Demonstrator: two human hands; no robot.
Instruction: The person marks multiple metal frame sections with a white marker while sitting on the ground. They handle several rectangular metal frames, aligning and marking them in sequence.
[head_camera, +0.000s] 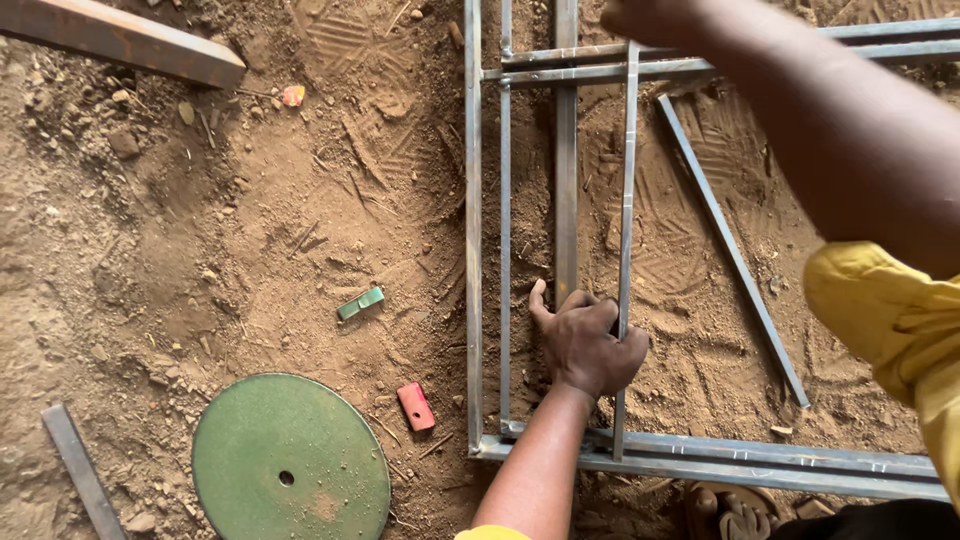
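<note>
On the dirt ground (250, 220) lies a frame of grey metal bars (473, 200), and both hands work inside it. The left hand (585, 345) is low in the middle of the view, with the fingers closed around a thin metal rod (628, 200). This rod runs almost straight up and down the view; its lower end rests on the bottom bar (760, 462) of the frame and its upper part crosses the double top bars (600, 65). The thumb of the left hand points up and touches the wider flat bar (566, 170) just beside the rod. The right hand (640, 15) is at the top edge of the view, at the upper end of the same rod, but it is cut by the edge, so I cannot tell if it grips the rod. Its arm comes in from the right, with a yellow sleeve (890, 310).

To the right of the rod, one loose slanted rod (735, 255) lies on the soil inside the frame, well apart from the left hand, and there is open soil between them. To the left of the frame the ground is more free: a small green piece (360, 303), a small red piece (416, 406) and a round green disc (290, 458) lie there, none touching the frame. A rusty beam (130, 40) sits at the top left corner, and a grey flat bar (80, 470) at the bottom left.
</note>
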